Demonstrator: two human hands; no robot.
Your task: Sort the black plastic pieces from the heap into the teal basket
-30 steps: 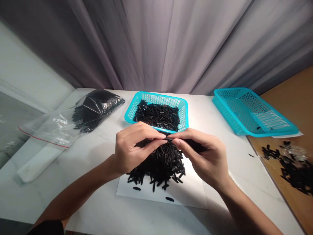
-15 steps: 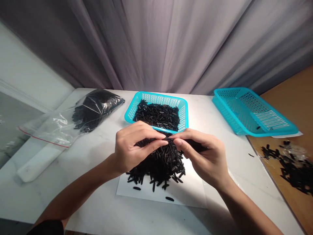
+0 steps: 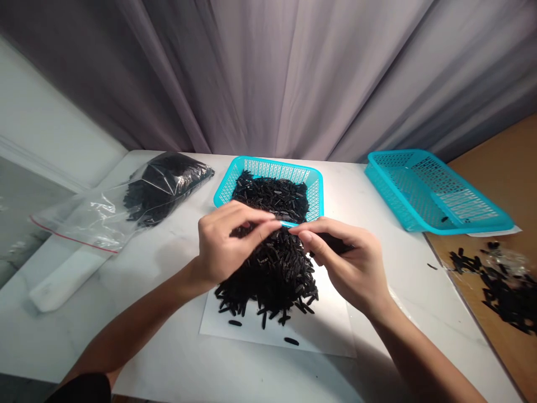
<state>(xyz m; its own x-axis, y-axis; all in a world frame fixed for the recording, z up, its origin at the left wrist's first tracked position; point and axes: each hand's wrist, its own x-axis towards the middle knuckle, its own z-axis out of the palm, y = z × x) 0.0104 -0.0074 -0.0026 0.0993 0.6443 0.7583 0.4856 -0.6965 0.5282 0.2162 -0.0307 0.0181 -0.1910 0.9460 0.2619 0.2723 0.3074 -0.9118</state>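
A heap of small black stick-shaped pieces (image 3: pixel 272 280) lies on a white sheet (image 3: pixel 331 330) in front of me. Both hands hover over the heap. My left hand (image 3: pixel 224 246) is pinched, finger and thumb tips together near the turquoise basket's rim; what it pinches is too small to make out. My right hand (image 3: pixel 350 263) is closed on a bundle of black pieces (image 3: pixel 335 243), which pokes out between thumb and fingers. The fingertips of the two hands are a little apart. Behind them a turquoise basket (image 3: pixel 312 190) holds more black pieces.
A clear zip bag (image 3: pixel 126 201) with black pieces lies at the left, beside a white roll (image 3: pixel 62 280). A second turquoise basket (image 3: pixel 432 190) sits at the right, nearly bare. Loose black pieces (image 3: pixel 503 285) lie on a brown board at the right. Grey curtain hangs behind the table.
The hands were joined fingertip to fingertip on a black piece; now they have drawn slightly apart, the left hand lifting up and back toward the basket.
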